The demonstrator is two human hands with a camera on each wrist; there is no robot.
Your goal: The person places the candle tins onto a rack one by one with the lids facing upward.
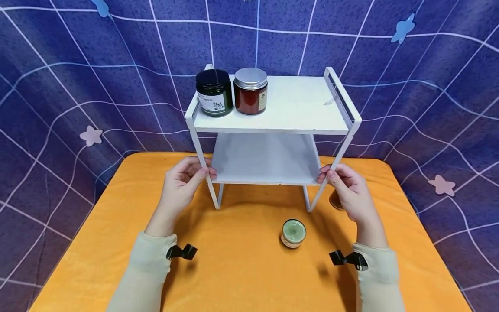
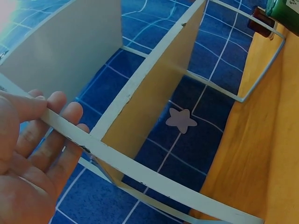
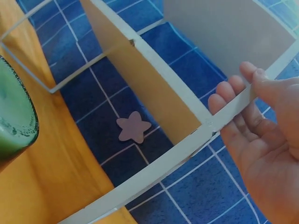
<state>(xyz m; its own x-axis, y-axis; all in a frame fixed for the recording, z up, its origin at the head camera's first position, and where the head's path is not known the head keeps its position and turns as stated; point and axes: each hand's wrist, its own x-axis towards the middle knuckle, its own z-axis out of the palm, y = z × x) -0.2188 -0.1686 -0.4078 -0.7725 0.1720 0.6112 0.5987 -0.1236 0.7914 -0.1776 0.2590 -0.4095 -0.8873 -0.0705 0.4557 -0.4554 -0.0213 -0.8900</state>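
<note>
A white two-tier rack point(image 1: 265, 158) stands upright between the hands. My left hand point(image 1: 182, 178) grips its left front leg, thumb in front and fingers behind, near the lower shelf; the left wrist view shows that leg point(image 2: 159, 179) in the hand point(image 2: 37, 154). On the other side my right hand point(image 1: 348, 188) holds the right front leg point(image 3: 163, 172) at a similar height. A dark green candle jar point(image 1: 214, 93) with a black lid and an amber jar point(image 1: 251, 92) with a silver lid sit on the top shelf's left.
An open jar of green wax point(image 1: 293, 233) stands on the orange cloth point(image 1: 241, 268) in front of the rack. A brown round object point(image 1: 336, 200) is partly hidden behind the right hand. Behind hangs a blue curtain point(image 1: 273, 47) with white lines and stars.
</note>
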